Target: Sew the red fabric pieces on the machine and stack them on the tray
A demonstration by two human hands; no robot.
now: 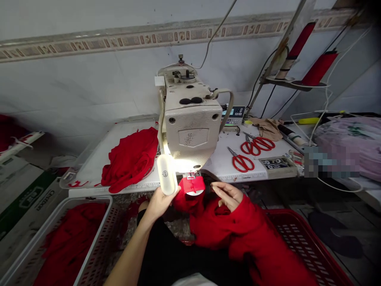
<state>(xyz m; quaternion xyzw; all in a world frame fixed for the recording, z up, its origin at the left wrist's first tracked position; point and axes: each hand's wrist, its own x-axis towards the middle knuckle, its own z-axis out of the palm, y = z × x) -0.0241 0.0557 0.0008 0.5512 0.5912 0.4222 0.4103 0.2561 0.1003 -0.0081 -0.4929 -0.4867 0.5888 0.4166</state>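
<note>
Red cloth (193, 185) sits at the near end of the sewing machine (192, 131), under the presser area, its slack hanging nearer. Judged soft, light, limp, not fragile; likely best held by the edges left and right of the stitching spot. Left hand (160, 202): at cloth's left side, fingertips partly hidden by lamp (167, 174); grip cannot be told. Right hand (229, 195): thumb and forefinger nearly together, pinch uncertain. Carton (32, 198) lettering: not securely legible.
</note>
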